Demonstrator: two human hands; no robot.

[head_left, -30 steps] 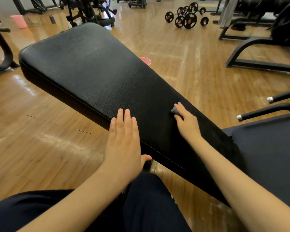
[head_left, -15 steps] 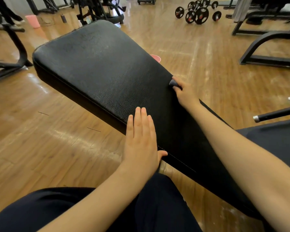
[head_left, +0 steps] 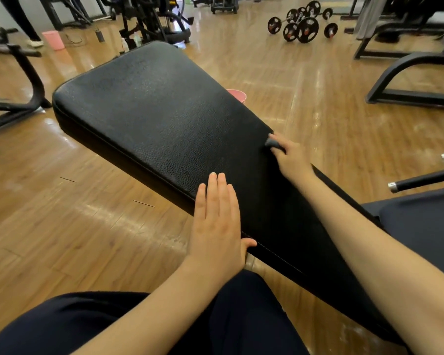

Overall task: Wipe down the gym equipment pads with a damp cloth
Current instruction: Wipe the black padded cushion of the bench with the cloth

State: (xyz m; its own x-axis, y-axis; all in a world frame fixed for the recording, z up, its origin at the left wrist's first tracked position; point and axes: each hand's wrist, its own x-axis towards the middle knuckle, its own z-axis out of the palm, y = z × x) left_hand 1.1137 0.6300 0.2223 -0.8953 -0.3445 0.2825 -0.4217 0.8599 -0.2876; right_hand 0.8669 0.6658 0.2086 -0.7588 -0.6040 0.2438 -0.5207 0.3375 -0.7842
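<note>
Right hand has its fingers curled around a small grey cloth, pressing it on the right edge of the long black bench pad, while the left hand just lies flat with straight fingers on the pad's near left edge, thumb tucked against the side. As for containers, there's a pink bucket way back on the wood floor at far left and another pink tub peeking out just behind the pad's right edge, but can't tell what's inside either one. Barbells with black plates sit on the floor further back.
</note>
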